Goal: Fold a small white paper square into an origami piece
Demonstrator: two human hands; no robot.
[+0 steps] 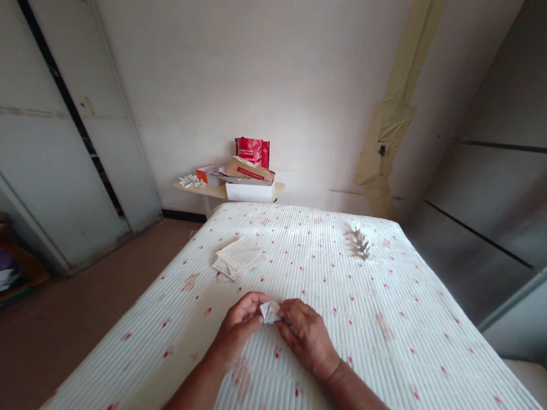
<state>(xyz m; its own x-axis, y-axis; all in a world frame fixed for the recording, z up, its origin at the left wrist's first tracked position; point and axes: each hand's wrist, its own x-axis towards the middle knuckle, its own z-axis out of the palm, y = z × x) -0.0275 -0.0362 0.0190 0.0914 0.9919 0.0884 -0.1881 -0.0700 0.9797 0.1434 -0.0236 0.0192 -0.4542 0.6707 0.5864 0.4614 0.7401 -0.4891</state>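
A small piece of folded paper point(269, 312) is held between my two hands, just over the striped, dotted cloth point(308, 398). My left hand point(241, 320) pinches its left side between thumb and fingers. On the right side, my right hand point(306, 332) grips it the same way, its fingertips bent over the edge. Beyond my left hand lies a loose stack of printed paper sheets point(239, 257). Several small folded paper pieces point(360, 242) sit in a cluster at the far right of the cloth.
Behind the far left edge, a small table point(215, 191) holds boxes point(249, 192), a red bag point(250, 151) and a pile of small white pieces point(192, 181). Cabinets point(65, 103) stand at the left; a grey panelled unit point(519, 177) stands at the right.
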